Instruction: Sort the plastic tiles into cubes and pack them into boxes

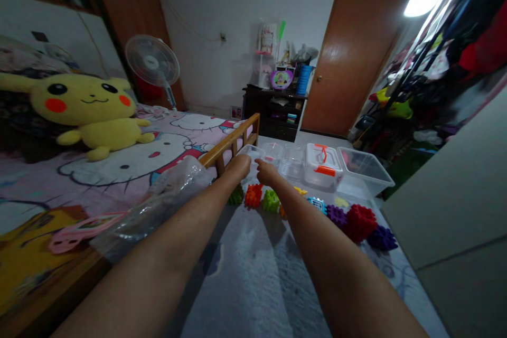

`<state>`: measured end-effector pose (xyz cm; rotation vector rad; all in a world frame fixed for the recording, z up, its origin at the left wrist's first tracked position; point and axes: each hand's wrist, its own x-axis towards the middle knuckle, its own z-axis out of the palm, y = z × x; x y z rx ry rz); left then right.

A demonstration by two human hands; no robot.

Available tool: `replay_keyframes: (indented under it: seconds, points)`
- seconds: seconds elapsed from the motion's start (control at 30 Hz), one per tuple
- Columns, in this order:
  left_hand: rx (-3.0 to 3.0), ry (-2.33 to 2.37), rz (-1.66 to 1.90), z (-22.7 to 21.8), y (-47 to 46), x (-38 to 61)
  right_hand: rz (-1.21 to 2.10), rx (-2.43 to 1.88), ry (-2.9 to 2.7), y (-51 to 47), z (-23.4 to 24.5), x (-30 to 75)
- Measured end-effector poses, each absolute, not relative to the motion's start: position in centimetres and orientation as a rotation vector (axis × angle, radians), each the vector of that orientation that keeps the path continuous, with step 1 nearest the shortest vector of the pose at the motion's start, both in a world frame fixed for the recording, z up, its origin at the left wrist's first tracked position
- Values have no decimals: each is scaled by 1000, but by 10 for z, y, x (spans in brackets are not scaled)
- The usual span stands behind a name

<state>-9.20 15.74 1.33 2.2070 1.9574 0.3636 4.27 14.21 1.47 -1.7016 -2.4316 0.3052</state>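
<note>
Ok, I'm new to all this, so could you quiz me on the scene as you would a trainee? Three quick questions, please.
1. Which colour is the handle on the lidded box?
A) blue
B) orange
C) green

2. True or false: in the picture, the lime green block lies to the left of the dark red block.

3. Fill the gap: the hand nearest the wooden bed rail is the person's ____ hand.

Key: 1. B; 2. true; 3. left
</note>
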Motion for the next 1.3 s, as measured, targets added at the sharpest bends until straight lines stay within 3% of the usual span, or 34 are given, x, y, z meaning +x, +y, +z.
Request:
replay_keyframes:
  seconds: [0.23, 0.5, 0.63, 0.73, 1.0, 1.3]
  points:
    - [2478, 2008, 440, 60, 108, -86, 231, -1537, -2278, 119, 43, 54]
    - [2833, 1500, 985, 100, -14, -60, 138, -1163, -2071, -5, 77, 117]
    - [2596, 1105, 1285, 77, -74, -45, 177, -1168, -2090, -78, 64, 163]
    - [2172, 1170, 1380, 43, -106, -33, 285, -1268, -2117, -121, 44, 197]
    - [1656, 987, 1079, -46, -115, 7, 428, -1530, -2191, -159, 1, 236]
    - [1745, 835, 876, -79, -94, 21, 648, -1584, -1993, -154, 2, 279]
